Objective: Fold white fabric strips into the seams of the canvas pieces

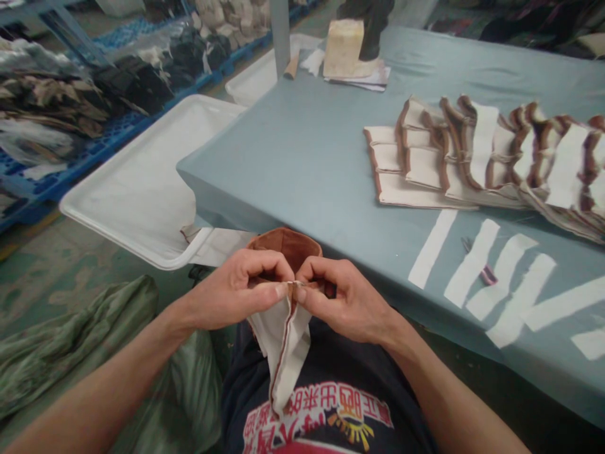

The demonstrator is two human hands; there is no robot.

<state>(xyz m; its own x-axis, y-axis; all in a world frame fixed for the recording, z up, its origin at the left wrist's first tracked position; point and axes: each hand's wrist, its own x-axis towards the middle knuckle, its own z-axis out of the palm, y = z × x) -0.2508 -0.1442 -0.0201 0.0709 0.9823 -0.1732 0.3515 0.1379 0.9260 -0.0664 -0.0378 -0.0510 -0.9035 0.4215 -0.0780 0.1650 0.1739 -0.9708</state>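
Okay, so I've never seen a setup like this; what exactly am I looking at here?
There's no robot: one picture, from a camera on a person's head, looking forward and down. The bare left hand and right hand pinch the edge of a cream-and-brown cloth piece near the lap. On the blue-grey table lie overlapping cloth pieces, loose white strips and a small purple-handled tool. A white bin stands at the table's left.
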